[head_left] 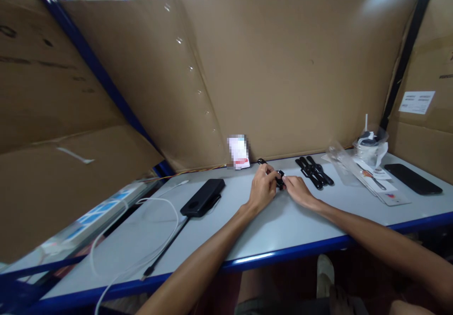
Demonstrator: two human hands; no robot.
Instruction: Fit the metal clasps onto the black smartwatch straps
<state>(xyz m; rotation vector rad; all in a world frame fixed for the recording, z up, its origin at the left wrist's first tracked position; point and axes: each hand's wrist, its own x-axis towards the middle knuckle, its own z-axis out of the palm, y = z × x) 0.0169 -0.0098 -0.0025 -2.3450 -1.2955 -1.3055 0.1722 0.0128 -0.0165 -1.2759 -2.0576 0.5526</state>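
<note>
My left hand (264, 183) is closed, thumb and fingers pinching a glossy black watch-like piece with a strap (281, 179). One dark strap end shows just beyond the knuckles. My right hand (297, 188) grips the same piece from the other side, its fingertips closed at the edge. Both hands stay low over the grey tabletop (283, 225), and the fingers cover much of the piece. Several similar black strapped pieces (313, 172) lie side by side to the right of my right hand.
A black power bank (203, 198) with a cable lies left, near white cables (173, 211) and a power strip (95, 216). At right are clear plastic packets (375, 178), a drink cup (368, 147) and a black phone (413, 179). Cardboard (283, 79) walls the back and sides.
</note>
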